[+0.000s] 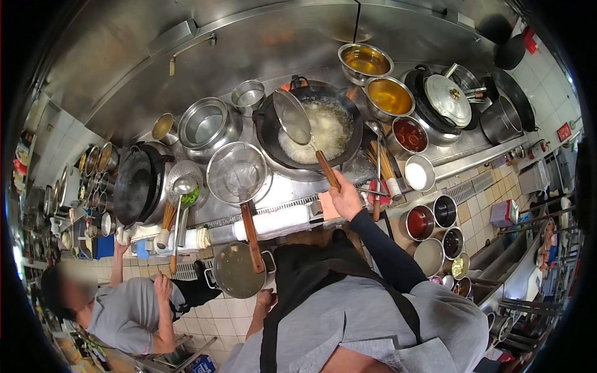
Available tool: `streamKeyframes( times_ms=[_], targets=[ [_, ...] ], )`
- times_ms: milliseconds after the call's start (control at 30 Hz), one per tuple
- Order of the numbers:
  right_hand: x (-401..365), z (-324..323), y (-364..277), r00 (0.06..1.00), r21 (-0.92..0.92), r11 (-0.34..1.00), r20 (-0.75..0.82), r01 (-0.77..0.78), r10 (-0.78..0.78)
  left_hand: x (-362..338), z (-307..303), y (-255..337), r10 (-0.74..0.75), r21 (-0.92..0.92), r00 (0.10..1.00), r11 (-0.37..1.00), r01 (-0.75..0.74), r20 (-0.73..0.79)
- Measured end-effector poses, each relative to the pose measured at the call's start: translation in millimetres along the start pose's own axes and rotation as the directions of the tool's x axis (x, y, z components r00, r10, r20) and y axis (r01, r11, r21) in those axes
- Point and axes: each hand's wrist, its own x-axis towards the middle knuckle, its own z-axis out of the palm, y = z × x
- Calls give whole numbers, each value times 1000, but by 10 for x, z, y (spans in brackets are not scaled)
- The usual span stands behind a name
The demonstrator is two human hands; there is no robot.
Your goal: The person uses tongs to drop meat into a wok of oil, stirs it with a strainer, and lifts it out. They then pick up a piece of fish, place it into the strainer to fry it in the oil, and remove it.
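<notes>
Over the far wok (268, 133) | skimmer (292, 116) tilted above the frying food | right hand (345, 198) wrapped round its wooden handle (326, 169) | probably light, stiff, greasy: grip wood, never mesh | left hand (265, 301) near, low; fingers unclear.

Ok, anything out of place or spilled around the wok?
No spill shows. The right hand holds the skimmer over the wok. Only oddity: the mesh strainer lies with its handle jutting past the counter edge, above a pot.
</notes>
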Motion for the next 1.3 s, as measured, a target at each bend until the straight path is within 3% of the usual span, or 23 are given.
streamKeyframes(
  times_ms=[33,200,300,400,500,600,700,767,867,900,967,1000,1033,1100,1133,1167,1300],
  targets=[
    [-30,23,-157,992,35,992,56,-119,116,35,-18,-9,3,15,1000,1000,-3,-1],
    [-26,88,-581,951,-3,972,204,-235,231,726,-139,-608,214,52,975,975,-217,61],
    [148,437,-142,979,0,985,103,-175,174,600,-102,-492,207,134,975,967,-216,74],
    [273,409,-156,981,-29,982,54,-185,186,506,-79,-413,246,183,965,948,-259,90],
    [185,129,-555,958,-60,961,84,-271,275,525,-94,-496,327,201,939,918,-343,106],
    [34,52,-361,982,-35,982,29,-184,185,536,-149,-566,372,321,913,855,-407,168],
    [-3,2,-359,985,41,986,66,-163,160,890,-274,-1066,467,566,827,608,-558,314],
    [-33,-18,-363,984,61,985,80,-164,159,1005,-331,-1211,501,783,770,253,-568,396],
    [-102,-56,-368,974,119,971,116,-206,193,970,-316,-1126,409,794,840,340,-504,357],
    [-129,-93,-405,966,162,958,146,-238,215,971,-336,-1097,502,784,735,164,-599,456],
    [-182,-126,-381,968,206,951,149,-231,203,970,-323,-1080,502,561,811,594,-576,301],
    [-210,-146,-311,978,207,959,119,-194,172,868,-271,-955,388,375,904,823,-427,177],
    [-237,-182,-255,986,206,966,89,-157,141,742,-204,-776,236,164,969,956,-244,70],
    [-254,-346,-325,975,184,960,97,-213,198,424,-76,-475,68,-67,997,995,-70,-21],
    [-255,-438,-336,969,173,955,99,-240,226,417,-74,-474,104,-38,994,994,-104,-24],
    [-253,-430,-66,992,140,982,17,-128,127,411,-71,-473,139,-8,990,990,-139,-26],
    [-84,-770,-176,991,-204,975,-115,-86,63,518,-174,-651,249,169,965,951,-260,85]
  ],
)
